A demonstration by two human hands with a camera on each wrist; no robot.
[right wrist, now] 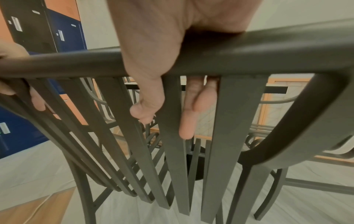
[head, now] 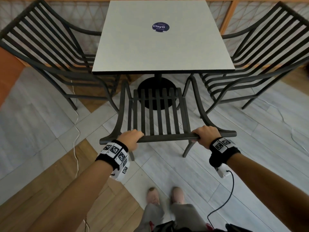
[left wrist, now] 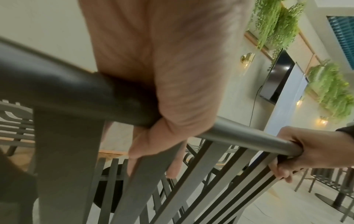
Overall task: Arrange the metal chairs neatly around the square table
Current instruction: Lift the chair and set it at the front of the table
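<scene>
On pale plank floor [head: 217, 131], before square grey table [head: 160, 47]: slatted metal chair [head: 158, 114], rounded top rail gripped by left hand [head: 132, 138] and right hand [head: 206, 135].

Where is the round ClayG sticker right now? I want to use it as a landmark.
In the head view, the ClayG sticker lies on the square table, toward its far edge, between the two side chairs.

Around you: wall fittings, cable and floor.
You can see hanging plants [left wrist: 275, 22], a wall-mounted screen [left wrist: 275, 75], a brass wall lamp [left wrist: 248, 58], and a white cable [head: 76, 124] trailing across the floor [head: 250, 139].
</scene>
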